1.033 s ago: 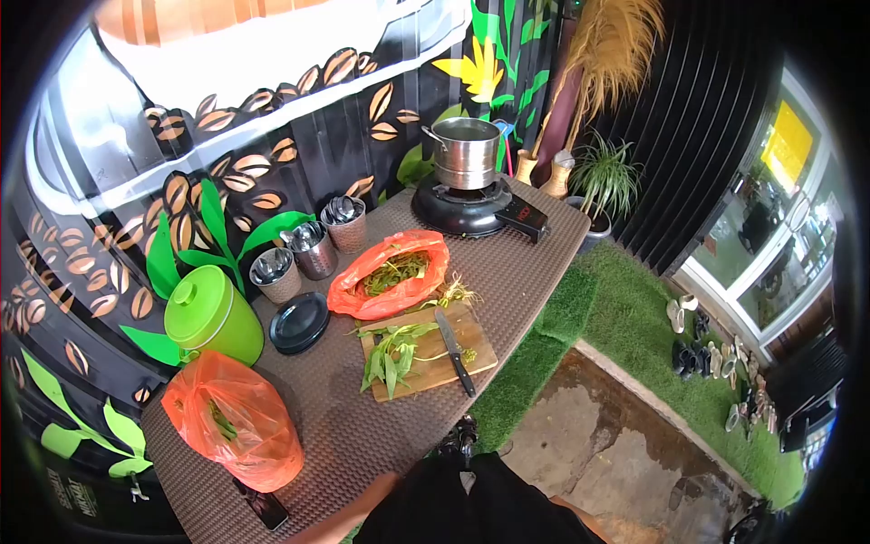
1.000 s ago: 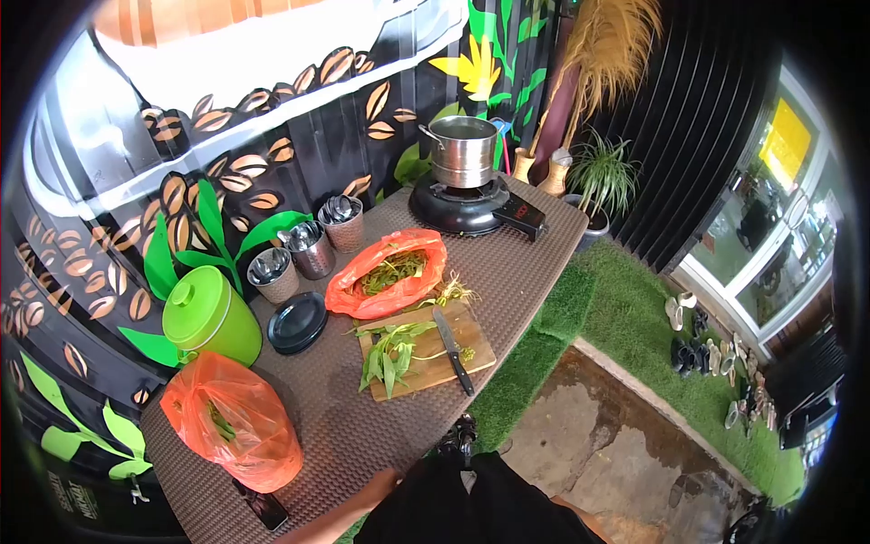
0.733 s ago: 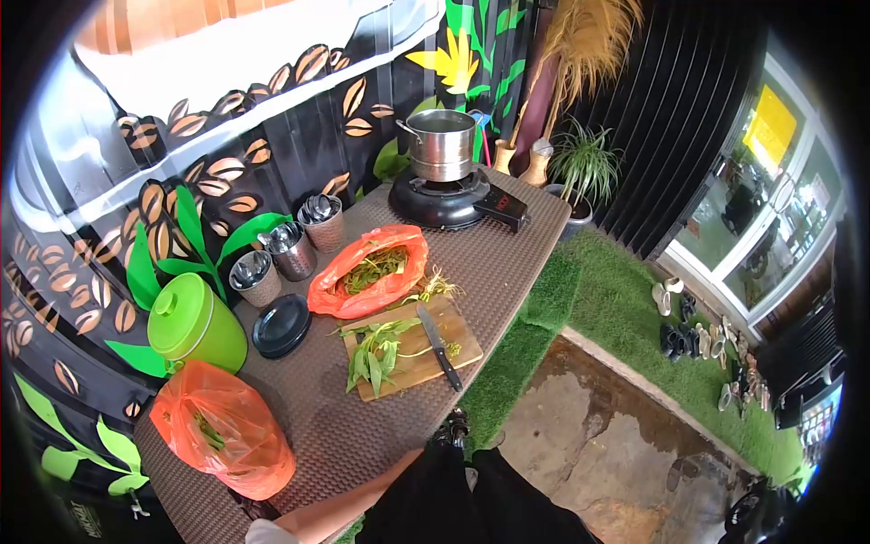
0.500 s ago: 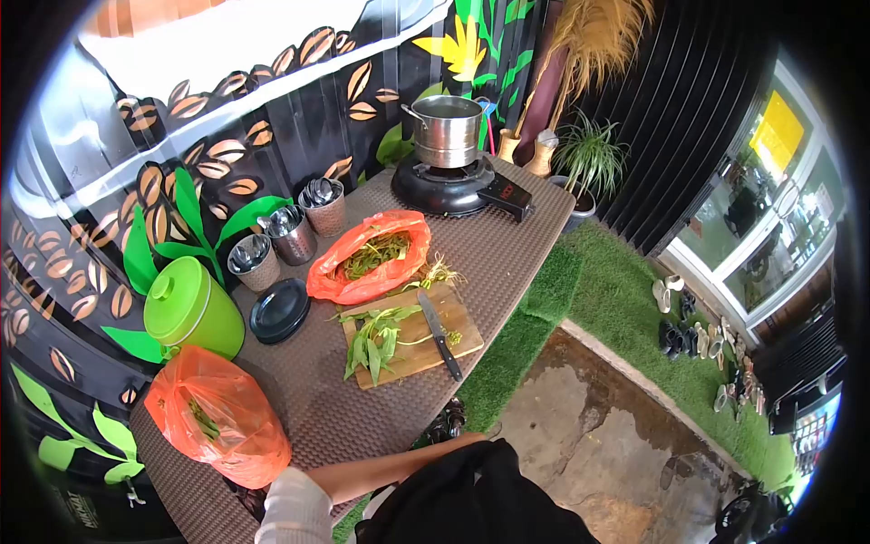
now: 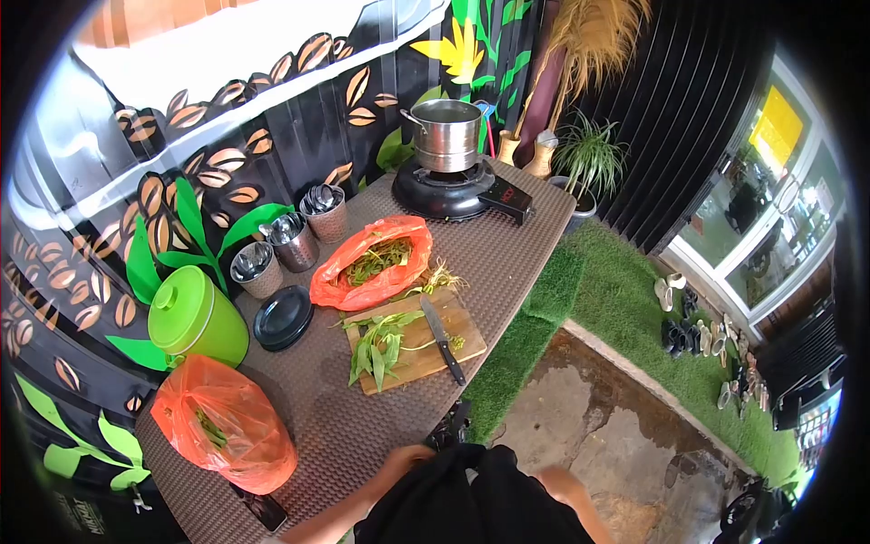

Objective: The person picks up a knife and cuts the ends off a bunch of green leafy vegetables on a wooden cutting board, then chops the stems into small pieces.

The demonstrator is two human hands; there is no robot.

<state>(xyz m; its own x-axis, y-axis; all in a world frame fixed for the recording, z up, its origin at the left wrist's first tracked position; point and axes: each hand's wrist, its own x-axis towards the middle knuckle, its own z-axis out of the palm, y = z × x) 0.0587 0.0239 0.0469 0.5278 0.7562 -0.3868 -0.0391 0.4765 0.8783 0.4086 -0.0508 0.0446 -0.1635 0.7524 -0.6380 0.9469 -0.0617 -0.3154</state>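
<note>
At the front edge of the table, my left hand (image 5: 410,460) is against my black clothing (image 5: 467,494), its fingers mostly hidden. My right hand (image 5: 555,482) is at the other side of the clothing, and its fingers are hidden too. Beyond them on the table lies a wooden cutting board (image 5: 422,364) with leafy green stems (image 5: 379,349) and a black-handled knife (image 5: 438,328) on it. Behind the board, an open orange plastic bag (image 5: 333,288) holds more greens. A second orange bag (image 5: 240,435), bunched at the top, stands at the near left.
A pot (image 5: 446,136) sits on a black portable stove (image 5: 442,190) at the far end. Cups of cutlery (image 5: 294,240), dark plates (image 5: 283,317) and a green lidded bucket (image 5: 195,315) line the wall side. A dark phone-like object (image 5: 263,510) lies beside the near bag.
My left arm has drawn back from reaching across my front, and its hand now shows at the clothing. My right hand has come into view. The things on the table stay in place.
</note>
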